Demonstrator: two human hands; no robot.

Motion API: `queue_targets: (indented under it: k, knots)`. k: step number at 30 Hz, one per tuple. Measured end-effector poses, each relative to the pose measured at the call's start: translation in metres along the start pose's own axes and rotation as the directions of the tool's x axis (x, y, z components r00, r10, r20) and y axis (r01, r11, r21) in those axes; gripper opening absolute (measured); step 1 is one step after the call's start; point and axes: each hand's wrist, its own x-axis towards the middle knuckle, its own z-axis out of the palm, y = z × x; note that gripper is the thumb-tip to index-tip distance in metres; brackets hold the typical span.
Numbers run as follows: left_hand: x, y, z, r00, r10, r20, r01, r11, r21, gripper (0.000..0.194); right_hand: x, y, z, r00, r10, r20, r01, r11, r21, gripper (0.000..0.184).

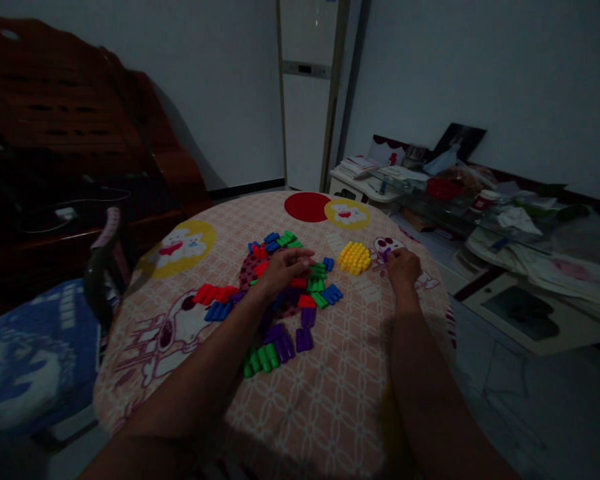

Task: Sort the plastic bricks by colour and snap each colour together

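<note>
Head view. The left hand (284,272) lies over a loose heap of coloured plastic blocks near the middle of the table, its fingers extended toward the right, slightly bent and loosely parted, with nothing visible in their grip; whether the fingertips touch the blocks beneath cannot be told. The right hand (405,268), well apart at the right side, has its fingers curled inward, thumb and forefinger closed narrowly on a small purple plastic piece (387,255), partly hidden by the hand. Between the hands sits a rounded, knobbly yellow plastic cluster (355,258), touched by neither. Just left of it is a small blue plastic block (329,264).

Around the left hand, the heap comprises a row of red plastic blocks (215,293) to the left, ribbed blue plastic blocks (218,311) just below that row, green plastic blocks (260,360) at the near edge, and a short purple plastic block (304,339) to the right of these. All rest on a pink, white-patterned tablecloth (340,393) with printed cartoon figures. A chair with a blue patterned cover (35,360) stands to the left of the table.
</note>
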Motion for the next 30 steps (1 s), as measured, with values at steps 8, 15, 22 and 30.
queue_targets:
  k: [8, 15, 22, 30]
  knots:
    - [0.002, 0.009, -0.02, 0.979, 0.094, -0.18, -0.086, 0.995, 0.055, 0.044, -0.003, 0.004, -0.004, 0.997, 0.066, -0.051, -0.066, 0.998, -0.009, 0.02]
    - [-0.002, 0.031, -0.057, 0.997, 0.081, -0.01, -0.069, 0.907, 0.415, 0.023, -0.003, -0.004, -0.006, 0.982, 0.07, -0.176, -0.053, 0.994, 0.097, 0.022]
    - [-0.01, 0.019, -0.03, 0.963, -0.144, 0.228, -0.128, 0.5, 0.856, 0.018, -0.005, -0.016, -0.006, 0.982, 0.009, -0.19, 0.023, 0.986, 0.164, 0.023]
    - [-0.003, 0.009, -0.024, 0.987, -0.047, 0.155, -0.112, 0.495, 0.861, 0.024, -0.01, -0.033, -0.01, 0.99, -0.095, -0.104, 0.13, 0.902, 0.412, 0.023]
